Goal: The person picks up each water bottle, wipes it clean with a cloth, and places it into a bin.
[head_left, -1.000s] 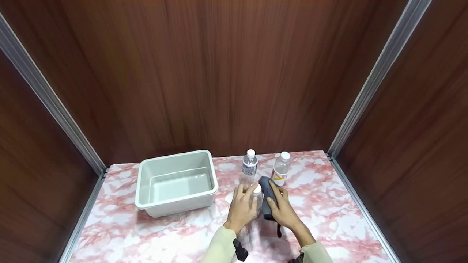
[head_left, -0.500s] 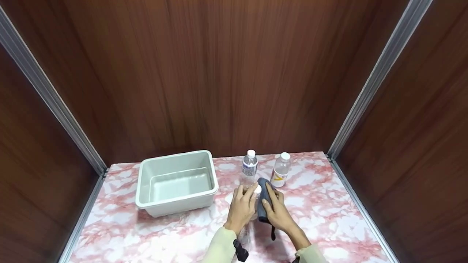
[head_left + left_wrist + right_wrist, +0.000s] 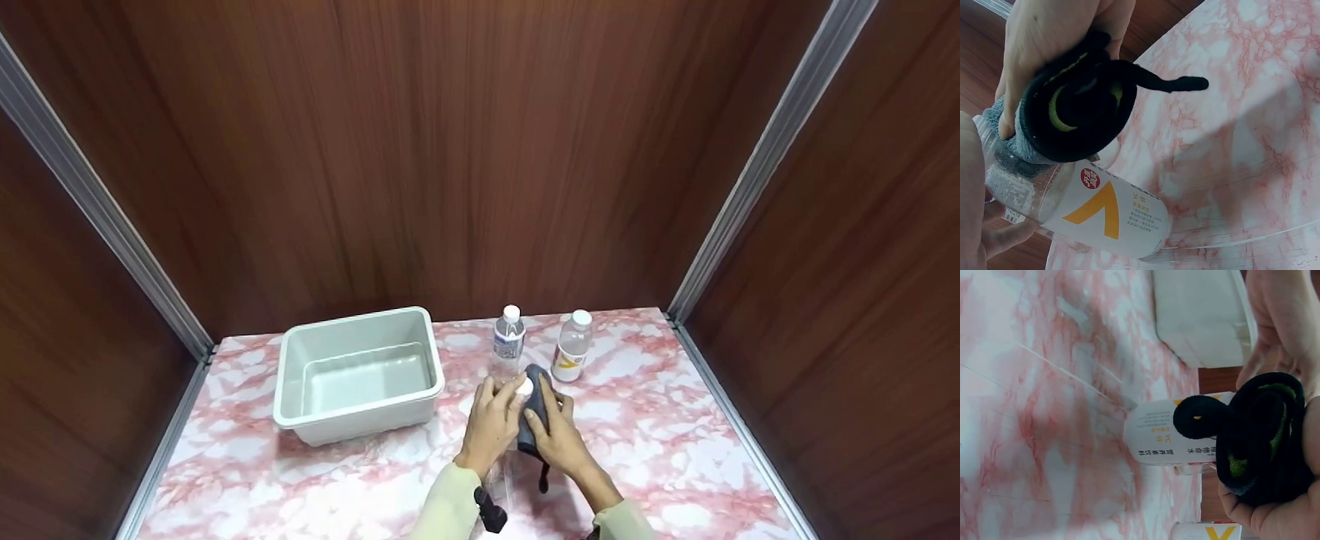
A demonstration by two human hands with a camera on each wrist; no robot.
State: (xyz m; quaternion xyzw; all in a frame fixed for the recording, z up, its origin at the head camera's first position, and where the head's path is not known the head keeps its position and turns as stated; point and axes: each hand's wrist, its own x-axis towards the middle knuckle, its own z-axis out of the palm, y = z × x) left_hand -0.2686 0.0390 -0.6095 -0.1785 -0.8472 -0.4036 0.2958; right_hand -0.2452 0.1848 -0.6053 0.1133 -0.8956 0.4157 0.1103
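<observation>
My left hand [image 3: 487, 426] grips the upper part of a clear plastic bottle, which stands on the table with its white cap [image 3: 525, 388] showing. In the left wrist view the bottle [image 3: 1123, 219] carries a white label with an orange V. My right hand [image 3: 561, 439] holds a rolled grey cloth-like bundle [image 3: 535, 394], pressed close along the bottle's right side. Its black end [image 3: 1084, 112] shows green edging inside and a short black strap [image 3: 1176, 84] hanging out. Palm and fingers cover much of both items in the head view.
Behind the hands stand two more capped bottles: a slim clear one [image 3: 508, 341] and a V-labelled one [image 3: 572, 349]. To the left sits a pale grey-green bin [image 3: 367, 427]. Brown wood-grain panels [image 3: 420, 165] enclose the pink marbled table [image 3: 660, 450] at the back and sides.
My right hand has moved left with the rolled bundle, bringing it up against the bottle. The left hand has kept its grip in nearly the same place.
</observation>
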